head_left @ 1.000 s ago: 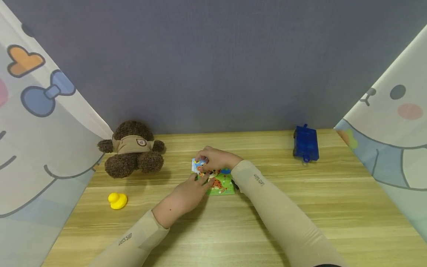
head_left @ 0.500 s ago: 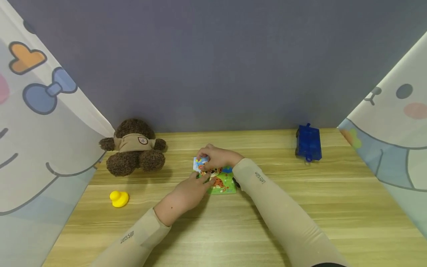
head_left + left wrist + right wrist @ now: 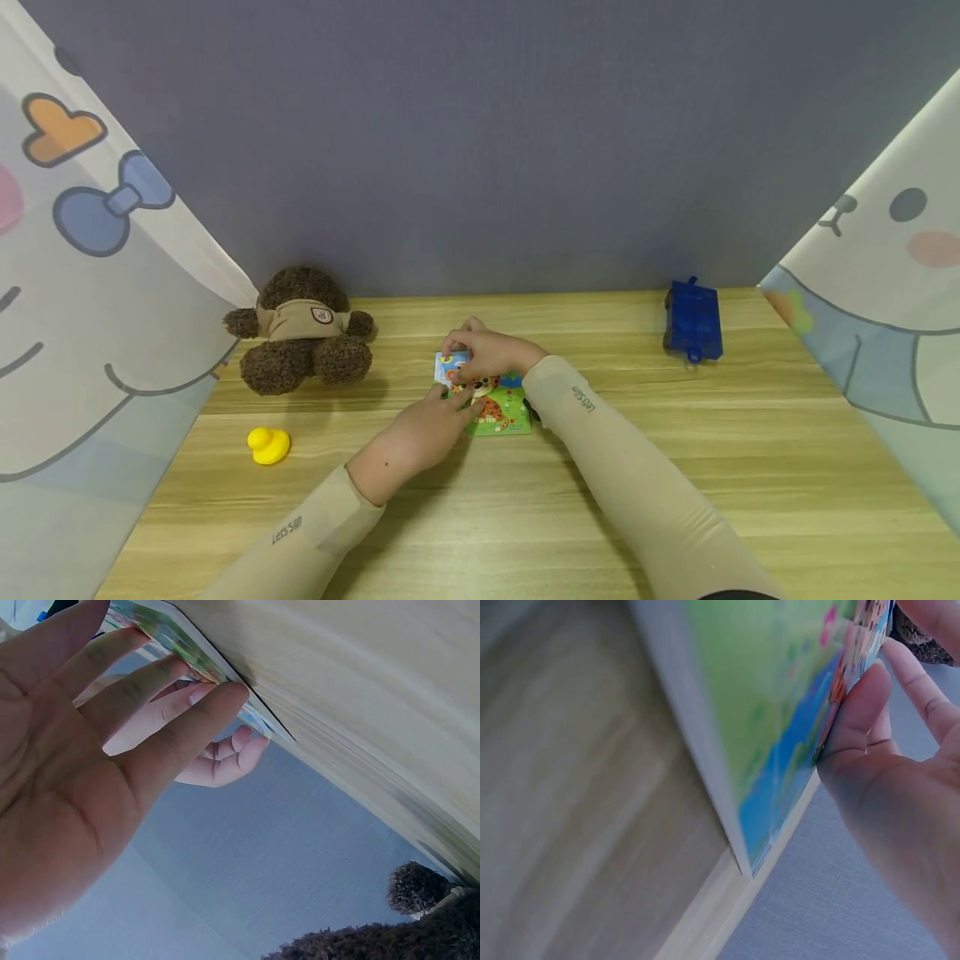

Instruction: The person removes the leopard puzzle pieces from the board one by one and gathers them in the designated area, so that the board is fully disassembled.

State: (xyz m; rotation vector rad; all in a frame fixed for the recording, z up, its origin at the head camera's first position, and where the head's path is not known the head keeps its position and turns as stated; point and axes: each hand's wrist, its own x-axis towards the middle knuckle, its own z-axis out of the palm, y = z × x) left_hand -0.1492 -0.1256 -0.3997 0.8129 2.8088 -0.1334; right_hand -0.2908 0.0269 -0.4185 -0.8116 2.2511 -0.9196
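Note:
A small, glossy picture board (image 3: 508, 417) with a spotted leopard on green and blue lies flat on the table, its middle partly covered by both hands. My left hand (image 3: 423, 429) touches its left side with extended, spread fingers, which the left wrist view shows reaching over the printed face. My right hand (image 3: 491, 354) is over the board's upper part, with bent fingers and the thumb (image 3: 859, 709) down on the picture. Whether a loose piece is pinched under those fingertips I cannot tell. In the right wrist view the board's pale edge (image 3: 697, 750) shows close up.
A brown teddy bear (image 3: 303, 333) in a beige shirt lies at the back left, with a yellow rubber duck (image 3: 268, 446) in front of it. A blue toy wagon (image 3: 693, 322) stands at the back right. A grey wall (image 3: 480, 150) rises behind the table.
The right hand's fingers shift slightly at the top of the board, with one finger lifting a little higher. The left hand stays in place; the whole view has moved slightly.

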